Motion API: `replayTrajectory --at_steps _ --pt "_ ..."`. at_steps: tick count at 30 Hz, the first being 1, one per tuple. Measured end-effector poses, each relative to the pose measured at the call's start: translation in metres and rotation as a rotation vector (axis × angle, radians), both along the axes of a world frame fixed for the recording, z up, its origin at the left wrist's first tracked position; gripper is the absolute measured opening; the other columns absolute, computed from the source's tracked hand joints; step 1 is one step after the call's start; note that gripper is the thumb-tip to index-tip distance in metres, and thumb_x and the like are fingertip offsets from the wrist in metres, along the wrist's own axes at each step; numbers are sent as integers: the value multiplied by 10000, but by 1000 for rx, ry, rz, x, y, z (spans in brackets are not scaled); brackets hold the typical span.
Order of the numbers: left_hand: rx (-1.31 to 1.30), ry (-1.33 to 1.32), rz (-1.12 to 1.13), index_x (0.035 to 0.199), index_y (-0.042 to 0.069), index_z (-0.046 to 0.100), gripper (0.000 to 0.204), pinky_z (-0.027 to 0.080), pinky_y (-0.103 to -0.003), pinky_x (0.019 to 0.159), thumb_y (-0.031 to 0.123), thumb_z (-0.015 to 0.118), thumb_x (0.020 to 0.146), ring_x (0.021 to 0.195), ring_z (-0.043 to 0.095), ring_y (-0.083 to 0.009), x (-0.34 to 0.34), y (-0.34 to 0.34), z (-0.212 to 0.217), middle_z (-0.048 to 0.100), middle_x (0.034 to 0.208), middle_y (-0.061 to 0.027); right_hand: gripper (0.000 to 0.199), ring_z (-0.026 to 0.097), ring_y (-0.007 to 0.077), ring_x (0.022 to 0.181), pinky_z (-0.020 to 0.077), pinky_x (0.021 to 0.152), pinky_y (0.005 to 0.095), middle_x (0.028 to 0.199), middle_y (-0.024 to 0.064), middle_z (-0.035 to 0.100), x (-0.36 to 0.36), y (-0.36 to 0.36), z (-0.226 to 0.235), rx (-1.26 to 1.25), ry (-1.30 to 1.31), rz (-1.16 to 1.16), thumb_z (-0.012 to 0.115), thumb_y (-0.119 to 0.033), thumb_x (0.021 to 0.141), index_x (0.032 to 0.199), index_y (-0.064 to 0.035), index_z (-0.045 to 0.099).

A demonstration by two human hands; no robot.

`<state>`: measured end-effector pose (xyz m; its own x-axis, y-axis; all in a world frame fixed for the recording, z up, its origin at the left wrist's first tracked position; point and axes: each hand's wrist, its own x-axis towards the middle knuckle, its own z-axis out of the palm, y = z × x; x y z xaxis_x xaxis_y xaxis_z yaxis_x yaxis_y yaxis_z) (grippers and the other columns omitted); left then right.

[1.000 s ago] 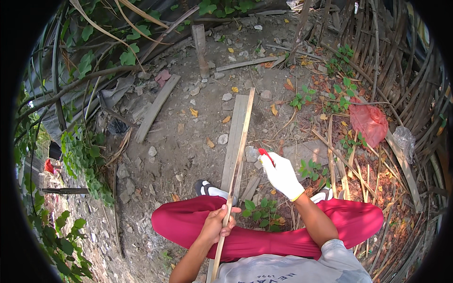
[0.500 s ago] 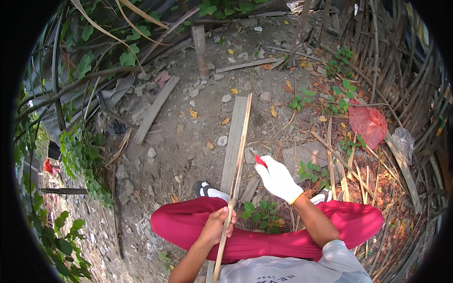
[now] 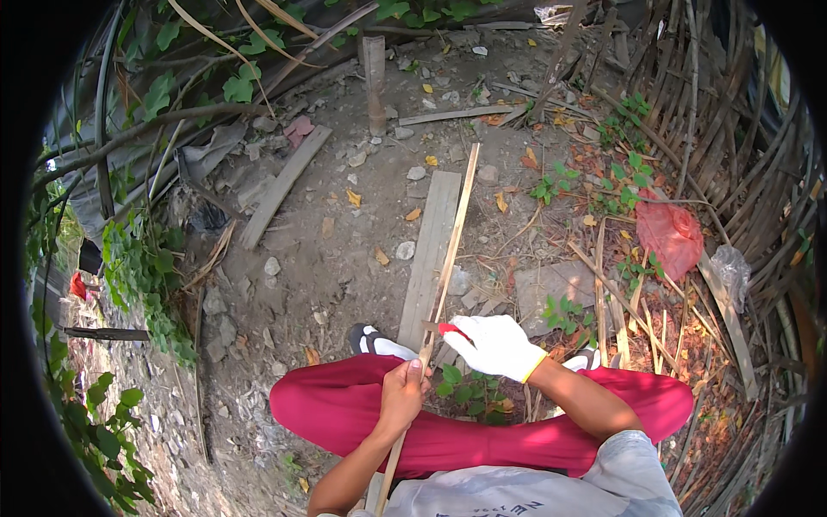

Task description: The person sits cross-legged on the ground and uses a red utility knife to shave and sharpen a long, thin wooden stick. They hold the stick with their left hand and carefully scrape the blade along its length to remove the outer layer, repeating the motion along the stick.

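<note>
Knife (image 3: 445, 328) now at wooden strip (image 3: 450, 252)

Daylight, bright; gloved right hand (image 3: 500, 346) nearly washed out. Sun dapples on trousers (image 3: 637, 401), soft shade over middle ground (image 3: 336, 271). Fisheye bend at fence (image 3: 732, 146), black corners.

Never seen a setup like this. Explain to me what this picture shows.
There's no machine here: these are a person's own hands. A wide fisheye camera worn on the head looks down, so straight edges bend near the rim. The bare left hand grips a long pale strip. The right hand, in a white glove, holds a red-handled tool, its tip at the strip; whether it is cutting, I can't tell. On the ground lie a flat grey board, stones and yellow leaves.
</note>
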<state>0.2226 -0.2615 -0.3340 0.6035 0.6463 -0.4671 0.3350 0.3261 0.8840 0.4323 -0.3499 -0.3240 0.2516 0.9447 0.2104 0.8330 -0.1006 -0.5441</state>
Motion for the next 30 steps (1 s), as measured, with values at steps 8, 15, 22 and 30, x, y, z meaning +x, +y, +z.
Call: replayTrajectory --at_steps 8,15,22,30 --pt "17 25 -14 888 14 613 403 377 -265 479 310 452 1110 540 479 -73 -2 -14 -16 547 644 -9 373 680 332 636 526 543 451 757 121 681 11 -4 -24 -56 -101 41 609 -469 968 1057 -117 692" --pt "99 13 -22 918 62 552 375 282 -235 382 371 452 1105 464 360 -35 -1 -2 -30 438 624 44 358 683 307 638 525 552 429 746 90 679 7 18 -45 50 -103 -68 638 -482 941 1003 -135 703" --pt "61 15 31 892 29 593 403 350 -268 430 337 449 1107 488 447 -77 4 8 -18 519 641 -8 375 699 317 677 551 598 428 801 111 715 3 33 -47 93 -77 -124 646 -470 933 999 -112 736" --pt "11 -50 39 900 48 560 389 294 -251 383 358 450 1107 444 396 -61 7 18 -17 492 639 7 413 725 348 786 568 687 484 864 126 742 4 52 -43 4 15 -182 546 -511 975 981 -131 710"
